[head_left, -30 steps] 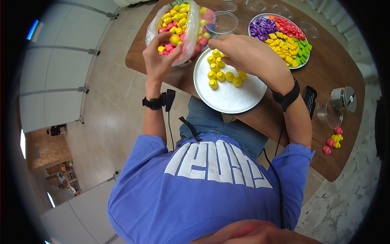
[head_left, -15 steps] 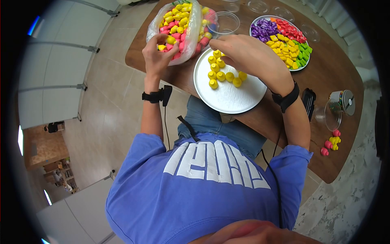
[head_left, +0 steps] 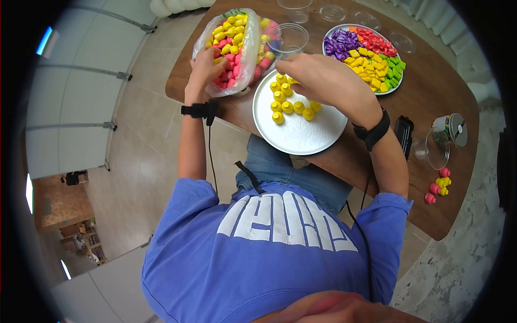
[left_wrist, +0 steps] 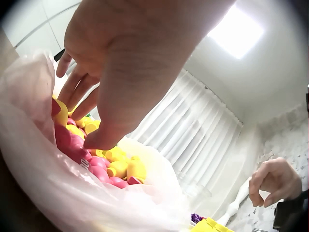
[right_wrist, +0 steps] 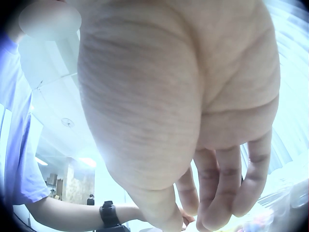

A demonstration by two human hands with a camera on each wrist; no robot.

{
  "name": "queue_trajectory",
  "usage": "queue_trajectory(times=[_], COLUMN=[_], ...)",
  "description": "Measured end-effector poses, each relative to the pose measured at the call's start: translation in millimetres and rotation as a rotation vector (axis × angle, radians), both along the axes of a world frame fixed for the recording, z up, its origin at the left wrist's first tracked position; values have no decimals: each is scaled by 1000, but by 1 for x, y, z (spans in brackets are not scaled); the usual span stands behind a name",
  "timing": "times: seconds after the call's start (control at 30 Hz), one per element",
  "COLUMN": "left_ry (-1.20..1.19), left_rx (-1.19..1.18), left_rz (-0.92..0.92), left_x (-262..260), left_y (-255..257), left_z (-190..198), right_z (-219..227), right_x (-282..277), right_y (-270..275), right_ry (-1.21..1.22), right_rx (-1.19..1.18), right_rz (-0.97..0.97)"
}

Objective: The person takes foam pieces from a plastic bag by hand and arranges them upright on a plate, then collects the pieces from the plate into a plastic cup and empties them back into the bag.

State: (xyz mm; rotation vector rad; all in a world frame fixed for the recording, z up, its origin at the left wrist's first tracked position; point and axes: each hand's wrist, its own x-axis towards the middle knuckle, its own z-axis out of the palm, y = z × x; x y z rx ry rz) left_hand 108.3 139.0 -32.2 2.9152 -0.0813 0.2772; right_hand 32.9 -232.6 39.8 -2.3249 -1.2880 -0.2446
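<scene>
while pink and yellow pieces point(head_left: 232, 49) are filling a clear plastic bag point(head_left: 251, 48), the left hand point(head_left: 204, 67) is hanging inside its opening, fingers spread above the pieces and holding nothing visible. beside the bag, yellow knobbed pieces point(head_left: 287, 107) are standing clustered on a white plate point(head_left: 309, 137). the right hand point(head_left: 329, 78) is hovering over the plate's far part, its fingers bending loosely and its thumb standing apart from them in the left wrist view. beyond the plate, a clear cup point(head_left: 291, 40) is standing near the bag. farther right, purple, red, yellow and green pieces point(head_left: 369, 65) are covering a second plate point(head_left: 383, 93), and a black object point(head_left: 404, 134), a lidded jar point(head_left: 456, 130) and some loose pink and yellow pieces point(head_left: 444, 182) are resting on the wooden table point(head_left: 431, 102).
</scene>
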Motion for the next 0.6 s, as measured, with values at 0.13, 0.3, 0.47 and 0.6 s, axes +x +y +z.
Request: queue_trajectory(times=[0.13, 0.3, 0.47, 0.6], left_ry=[-48, -50, -93, -202], left_rx=[99, 118, 113, 59], left_rz=[17, 4, 1, 5], left_x=[21, 31, 34, 6], left_y=[11, 13, 18, -1], left_z=[-12, -19, -25, 1], right_z=[5, 3, 1, 10], right_x=[-4, -3, -3, -6], right_y=[-2, -4, -6, -8], right_ry=[17, 35, 24, 43], right_rx=[6, 11, 40, 44], right_rz=[-6, -17, -3, -12])
